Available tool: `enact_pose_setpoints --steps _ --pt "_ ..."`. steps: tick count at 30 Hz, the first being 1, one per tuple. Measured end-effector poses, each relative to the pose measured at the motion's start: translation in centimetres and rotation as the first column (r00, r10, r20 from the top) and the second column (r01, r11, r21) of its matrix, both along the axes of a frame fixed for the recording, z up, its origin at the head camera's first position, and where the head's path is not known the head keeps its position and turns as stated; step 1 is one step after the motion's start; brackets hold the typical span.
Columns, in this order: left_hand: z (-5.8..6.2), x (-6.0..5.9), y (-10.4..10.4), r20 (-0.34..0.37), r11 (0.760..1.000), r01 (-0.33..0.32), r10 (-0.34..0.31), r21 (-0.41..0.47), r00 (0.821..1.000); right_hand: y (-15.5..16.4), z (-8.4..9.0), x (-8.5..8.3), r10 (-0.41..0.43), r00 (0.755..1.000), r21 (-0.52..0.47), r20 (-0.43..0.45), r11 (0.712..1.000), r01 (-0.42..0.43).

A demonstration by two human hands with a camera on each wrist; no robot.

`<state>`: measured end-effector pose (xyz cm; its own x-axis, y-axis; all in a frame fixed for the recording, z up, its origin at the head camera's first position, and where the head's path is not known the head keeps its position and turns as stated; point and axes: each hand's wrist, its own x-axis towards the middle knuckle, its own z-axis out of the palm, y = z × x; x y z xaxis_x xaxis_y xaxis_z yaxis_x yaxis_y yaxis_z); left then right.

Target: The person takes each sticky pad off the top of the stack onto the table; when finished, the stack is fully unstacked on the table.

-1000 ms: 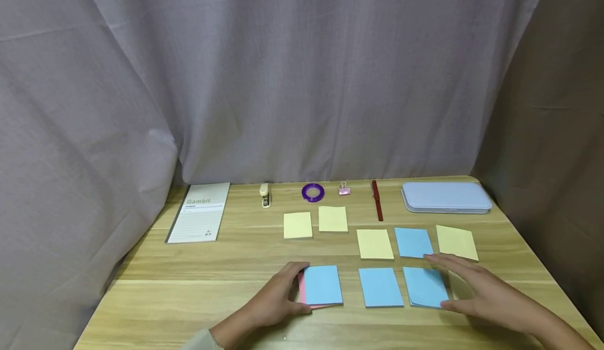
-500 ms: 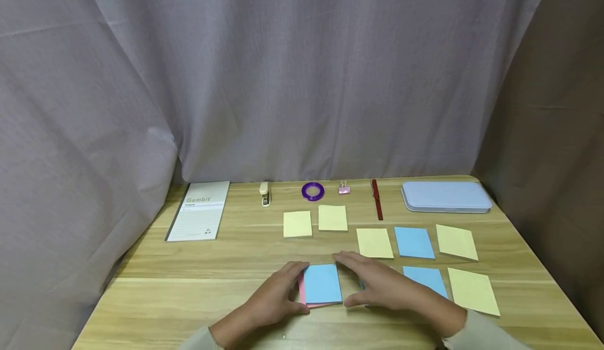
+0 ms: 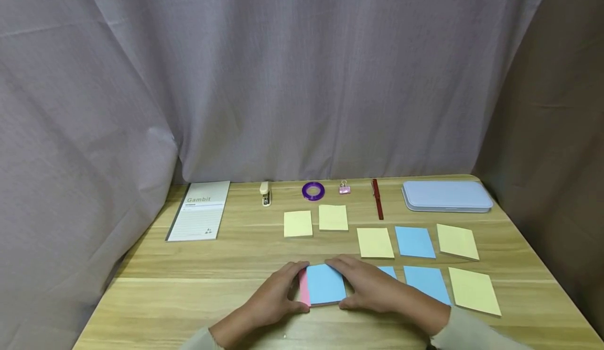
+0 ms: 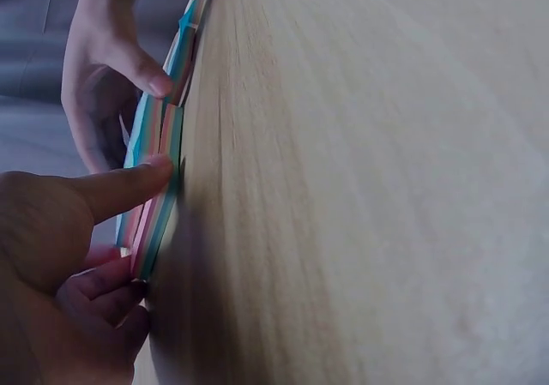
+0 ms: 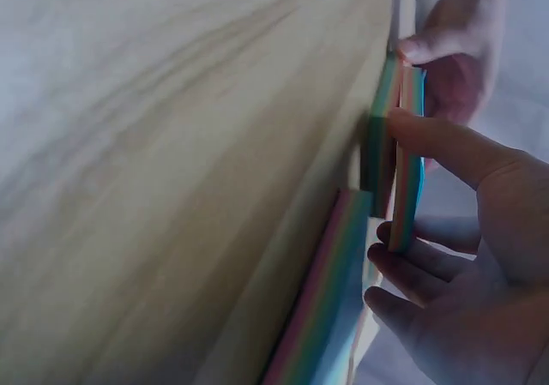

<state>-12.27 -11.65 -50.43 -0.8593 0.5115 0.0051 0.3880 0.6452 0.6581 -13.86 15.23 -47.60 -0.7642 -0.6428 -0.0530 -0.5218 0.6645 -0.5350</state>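
A stack of sticky notes point(image 3: 324, 284), blue on top with pink below, lies at the front middle of the wooden table point(image 3: 189, 297). My left hand point(image 3: 278, 293) grips its left edge, thumb on the near side. My right hand point(image 3: 373, 286) grips its right edge. In the left wrist view my left thumb point(image 4: 120, 186) presses the stack's side point(image 4: 159, 201), and the right hand point(image 4: 103, 68) holds the far end. The right wrist view shows my right hand point(image 5: 463, 231) with its thumb on the stack point(image 5: 403, 171), the left hand point(image 5: 455, 42) beyond it, and another pad point(image 5: 322, 316) flat below.
Blue pads point(image 3: 427, 283) point(image 3: 414, 241) and yellow pads point(image 3: 474, 291) point(image 3: 375, 242) point(image 3: 456, 241) lie to the right, with two yellow ones point(image 3: 298, 223) point(image 3: 333, 217) behind. Along the back are a notebook point(image 3: 199, 211), stapler point(image 3: 266, 193), purple tape ring point(image 3: 313, 190), pink clip point(image 3: 344, 187), red pen point(image 3: 377, 199) and pale blue case point(image 3: 445, 196).
My right hand has moved left from the blue pad at the right to the stack's right edge, uncovering a yellow pad. The left hand has stayed on the stack.
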Motion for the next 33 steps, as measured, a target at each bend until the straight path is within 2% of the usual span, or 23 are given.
enact_pose_setpoints --steps 5,12,15,18,22,27,31,33 --pt "-0.1 -0.1 0.1 -0.034 1.000 0.010 -0.009 0.008 0.999 1.8 0.7 0.9 -0.024 1.000 -0.018 -0.014 1.000 0.024" --pt "-0.2 -0.2 0.1 -0.029 1.000 0.011 -0.011 0.013 1.000 6.5 0.8 4.7 -0.059 0.993 -0.036 -0.103 0.998 0.055" --pt "-0.3 -0.2 -0.1 -0.026 1.000 0.006 -0.005 0.013 1.000 8.5 0.1 6.3 -0.042 0.989 -0.075 -0.140 0.997 0.031" --pt "-0.3 -0.1 -0.3 -0.019 1.000 -0.001 0.001 0.014 1.000 9.9 -0.8 7.3 0.017 0.980 -0.126 -0.199 0.991 -0.043" --pt "-0.2 -0.1 -0.4 -0.015 1.000 -0.007 0.007 0.021 1.000 10.7 -2.1 7.7 0.068 0.959 -0.141 -0.277 0.984 -0.111" --pt "-0.2 -0.1 -0.4 -0.014 1.000 -0.003 0.003 0.026 1.000 10.9 -3.1 7.9 0.083 0.935 -0.107 -0.345 0.986 -0.127" --pt "-0.2 -0.1 -0.4 -0.010 1.000 0.001 -0.001 0.025 1.000 10.9 -3.3 7.9 0.092 0.908 -0.079 -0.408 0.988 -0.136" --pt "-0.3 0.0 -0.4 -0.004 1.000 0.002 -0.002 0.022 1.000 11.0 -3.0 8.0 0.091 0.906 -0.072 -0.413 0.989 -0.131"
